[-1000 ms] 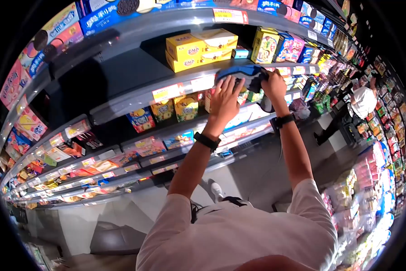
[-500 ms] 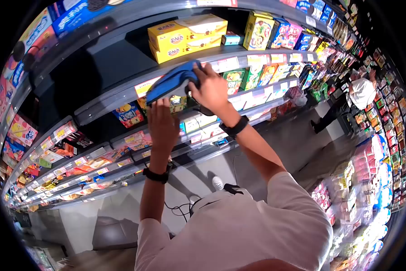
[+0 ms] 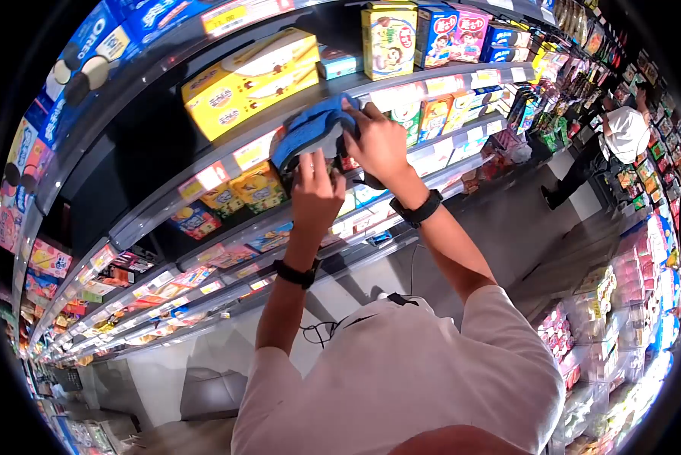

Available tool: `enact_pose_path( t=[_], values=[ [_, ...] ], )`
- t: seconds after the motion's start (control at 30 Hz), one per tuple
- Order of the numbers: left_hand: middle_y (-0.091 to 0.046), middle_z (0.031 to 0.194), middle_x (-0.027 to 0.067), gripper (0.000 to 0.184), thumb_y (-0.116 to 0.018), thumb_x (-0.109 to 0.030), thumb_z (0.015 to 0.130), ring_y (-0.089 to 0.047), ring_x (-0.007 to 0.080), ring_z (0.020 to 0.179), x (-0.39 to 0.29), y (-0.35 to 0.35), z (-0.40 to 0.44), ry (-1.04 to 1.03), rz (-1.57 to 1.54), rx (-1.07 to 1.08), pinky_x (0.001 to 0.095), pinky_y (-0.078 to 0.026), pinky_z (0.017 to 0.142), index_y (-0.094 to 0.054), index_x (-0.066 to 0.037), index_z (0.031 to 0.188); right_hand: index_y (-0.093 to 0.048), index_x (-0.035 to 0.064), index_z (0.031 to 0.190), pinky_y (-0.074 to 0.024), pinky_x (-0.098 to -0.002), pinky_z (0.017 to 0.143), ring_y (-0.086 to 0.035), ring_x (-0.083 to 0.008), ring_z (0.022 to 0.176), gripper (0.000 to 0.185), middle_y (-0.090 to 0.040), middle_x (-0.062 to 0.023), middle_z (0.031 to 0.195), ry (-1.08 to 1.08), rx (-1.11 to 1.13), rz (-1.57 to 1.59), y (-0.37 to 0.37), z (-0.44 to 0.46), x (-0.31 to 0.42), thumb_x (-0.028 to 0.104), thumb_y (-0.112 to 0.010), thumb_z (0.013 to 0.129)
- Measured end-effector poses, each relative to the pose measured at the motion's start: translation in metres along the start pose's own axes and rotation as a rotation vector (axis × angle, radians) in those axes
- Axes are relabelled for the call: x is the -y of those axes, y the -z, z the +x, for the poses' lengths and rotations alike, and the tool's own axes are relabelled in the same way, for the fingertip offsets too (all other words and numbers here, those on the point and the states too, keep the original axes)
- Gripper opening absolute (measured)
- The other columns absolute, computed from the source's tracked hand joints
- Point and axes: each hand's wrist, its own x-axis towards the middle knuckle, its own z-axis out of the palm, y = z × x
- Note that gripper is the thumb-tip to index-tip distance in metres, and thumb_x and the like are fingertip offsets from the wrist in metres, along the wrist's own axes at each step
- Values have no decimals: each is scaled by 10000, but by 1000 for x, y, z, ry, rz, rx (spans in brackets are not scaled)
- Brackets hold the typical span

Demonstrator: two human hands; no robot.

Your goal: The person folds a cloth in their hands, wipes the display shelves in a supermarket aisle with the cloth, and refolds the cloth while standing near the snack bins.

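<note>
A folded blue and grey cloth (image 3: 314,129) is held in front of a shelf edge, just below the yellow boxes (image 3: 253,80). My right hand (image 3: 382,148) grips its right end, thumb and fingers closed around the fabric. My left hand (image 3: 318,189) has its bent fingertips on the lower grey side of the cloth. The cloth covers part of the price-tag strip behind it. Each wrist wears a black band.
Yellow and blue snack boxes (image 3: 390,42) stand on the same shelf, to the right. Lower shelves hold more packets (image 3: 257,189). A person in a white top (image 3: 627,133) stands in the aisle at the right. Stacked clear containers (image 3: 602,353) rise at the lower right.
The view has shifted, so the shelf boxes appear further left and larger. Both hands and the cloth sit further right in view. My left fingers have moved onto the cloth's grey side.
</note>
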Motion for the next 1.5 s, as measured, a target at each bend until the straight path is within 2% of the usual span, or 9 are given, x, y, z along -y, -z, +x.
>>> enact_pose_path(
  t=[0.13,0.2,0.4,0.53,0.7,0.87,1.07,1.27,1.5],
  values=[
    [-518,1093,192,467,-648,-160,808,-649,362,807,-50,-56,29,-33,-46,133,417,-563,640,-488,19,1209,-672,82,1147,-521,-448,632,-627,-371,674,415,-600,-147,837,-95,-116,7,20,5,-59,199,-646,750],
    [-512,1117,186,501,-656,-154,801,-648,380,799,-67,-83,43,-138,-92,60,431,-559,646,-466,26,1229,-670,26,935,-515,-469,641,-628,-391,704,263,-607,-164,820,-187,-137,-9,30,11,-84,186,-637,729],
    [-493,1336,134,617,-670,-180,801,-643,363,928,-75,-84,52,8,-131,216,436,-552,752,-434,-40,1353,-680,24,910,-514,-471,624,-628,-412,688,238,-628,-186,845,-190,-200,18,31,17,-101,166,-650,721],
    [-546,1224,179,512,-700,-157,790,-593,391,999,-40,-40,15,93,-8,-4,463,-511,811,-541,-80,1271,-657,-2,983,-515,-477,618,-635,-424,703,294,-639,-231,798,-121,-90,251,17,12,-41,162,-684,740],
    [-473,1237,244,551,-716,-116,810,-465,424,1171,11,-5,-4,189,-64,-326,488,-387,974,-464,-7,1288,-545,105,1357,-547,-428,687,-661,-370,745,609,-676,-208,932,78,236,415,-24,3,38,193,-680,770],
    [-414,1208,231,537,-698,-217,864,-446,410,1177,15,-29,-12,283,-173,-405,498,-344,985,-436,30,1263,-605,102,1302,-539,-395,594,-646,-338,614,551,-687,-172,852,126,206,368,-26,5,39,217,-644,765],
    [-422,1321,293,498,-617,-84,870,-414,478,1231,-14,-42,20,165,-426,-124,511,-304,1062,-459,26,1329,-677,-11,1149,-514,-323,553,-638,-287,533,452,-652,-194,723,99,-239,452,-41,9,-17,101,-589,721],
    [-609,1082,233,333,-647,-83,856,-590,431,994,17,-13,17,69,-391,-91,476,-465,869,-610,2,1176,-653,-30,1168,-528,-332,578,-637,-287,544,523,-699,-186,811,-76,-150,363,-46,-4,9,155,-602,682],
    [-670,1142,151,401,-730,-168,814,-643,327,1041,70,9,-17,223,-271,-163,410,-496,881,-628,-18,1171,-571,89,1350,-516,-316,543,-612,-231,517,799,-632,-83,653,214,-32,409,-66,-7,67,110,-697,561]
  ],
)
